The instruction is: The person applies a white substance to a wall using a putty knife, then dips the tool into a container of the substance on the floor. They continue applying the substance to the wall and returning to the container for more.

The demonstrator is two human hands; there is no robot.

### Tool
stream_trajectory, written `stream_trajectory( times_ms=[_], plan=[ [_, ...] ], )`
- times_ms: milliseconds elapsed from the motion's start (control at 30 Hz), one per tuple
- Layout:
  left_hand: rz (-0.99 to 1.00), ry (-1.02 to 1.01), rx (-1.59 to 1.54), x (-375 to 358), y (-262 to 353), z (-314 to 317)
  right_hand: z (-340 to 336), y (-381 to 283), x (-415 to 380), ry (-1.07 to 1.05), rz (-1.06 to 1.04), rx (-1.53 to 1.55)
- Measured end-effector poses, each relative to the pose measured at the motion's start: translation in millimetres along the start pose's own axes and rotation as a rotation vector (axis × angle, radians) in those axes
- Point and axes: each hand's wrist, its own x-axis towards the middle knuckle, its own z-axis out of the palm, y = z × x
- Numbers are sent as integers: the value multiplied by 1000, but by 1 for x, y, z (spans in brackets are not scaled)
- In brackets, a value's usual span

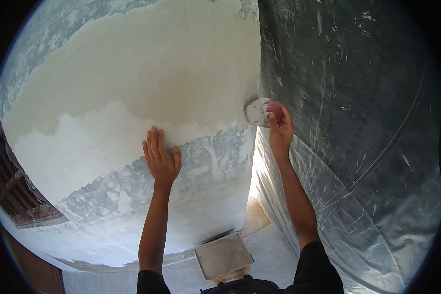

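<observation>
My left hand (pixel 162 159) lies with fingers stretched out against the wall (pixel 157 73), by the lower edge of a pale plaster coat. My right hand (pixel 281 137) grips a round red pad (pixel 259 112), whose left side is smeared with whitish plaster. The pad is at the wall's right vertical edge, level with the lower part of the plaster coat. Thumb and fingers close around its right side. Its face toward the wall is hidden.
Dark plastic sheeting (pixel 357 98) with white splashes hangs at the right. A rectangular grey tray or board (pixel 224 256) is low in front of me. At the far left is a brown slatted frame (pixel 17 186). Sheeting (pixel 103 281) covers the floor.
</observation>
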Motion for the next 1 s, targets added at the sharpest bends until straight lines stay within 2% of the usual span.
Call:
stream_trajectory(
  times_ms=[67,133,267,467,567,600,667,700,800,900,1000],
  plan=[
    [-1,-6,-10,-1,-1,1,7,7,0,8,-1,17],
    [-1,-3,-7,-2,-1,3,13,13,-1,-76,21,27],
    [-4,-8,-7,-2,0,2,16,29,6,-39,-2,-68],
    [-2,-1,11,-2,-1,3,4,32,26,259,-89,-190],
    [3,-8,19,-2,0,2,1,20,23,291,-66,-127],
    [2,-3,15,-2,0,2,1,15,21,291,-68,-126],
    [1,5,12,-1,0,3,2,10,16,264,18,152],
    [0,4,15,-1,1,2,3,11,14,263,16,153],
    [-3,4,33,0,2,1,10,16,1,-27,37,192],
    [-2,2,36,-2,1,2,15,32,0,-94,69,125],
    [4,-5,25,-1,0,1,13,39,8,17,72,159]
  ],
)
